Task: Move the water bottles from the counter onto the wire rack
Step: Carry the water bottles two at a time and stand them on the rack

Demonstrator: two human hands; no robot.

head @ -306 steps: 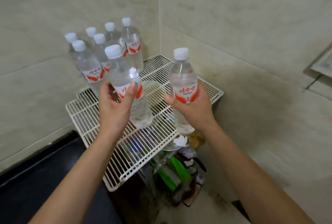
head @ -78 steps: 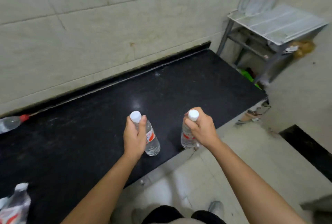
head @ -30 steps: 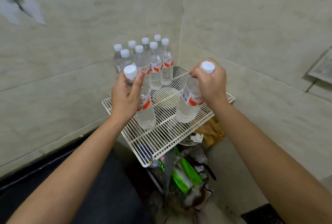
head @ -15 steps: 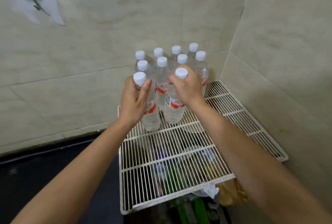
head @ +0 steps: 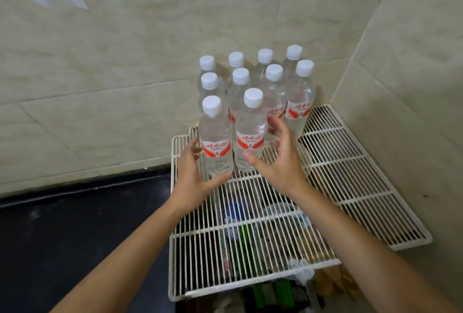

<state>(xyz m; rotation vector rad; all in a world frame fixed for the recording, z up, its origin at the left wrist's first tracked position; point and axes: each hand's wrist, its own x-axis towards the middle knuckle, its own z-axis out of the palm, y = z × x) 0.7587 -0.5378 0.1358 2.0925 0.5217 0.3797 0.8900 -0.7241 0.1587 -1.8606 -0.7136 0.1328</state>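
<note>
1. You had both hands spread open on the wire rack. Your left hand was loose beside the front-left bottle, fingers uncurled, gripping nothing; whether the thumb brushed the base cannot be told.
2. Your right hand was likewise released, palm facing the front-right bottle and just beside it, not wrapped around it.
3. Those two bottles stood upright near the rack's back-left corner, in front of eight more bottles packed in two rows against the wall.
4. The step in hand looked like the letting-go after setting a pair down; both seemed steady on the wires.
5. The next move probably called for drawing your hands straight back without knocking the front pair, then turning to the black counter at the rack's left edge for any remaining bottles. None showed on the visible part of it.
6. Each label was white with a red band and red Chinese characters; the smaller print below was too fine to read. Caps were plain white.
7. Clutter lay under the rack, unrelated to the job.
</note>
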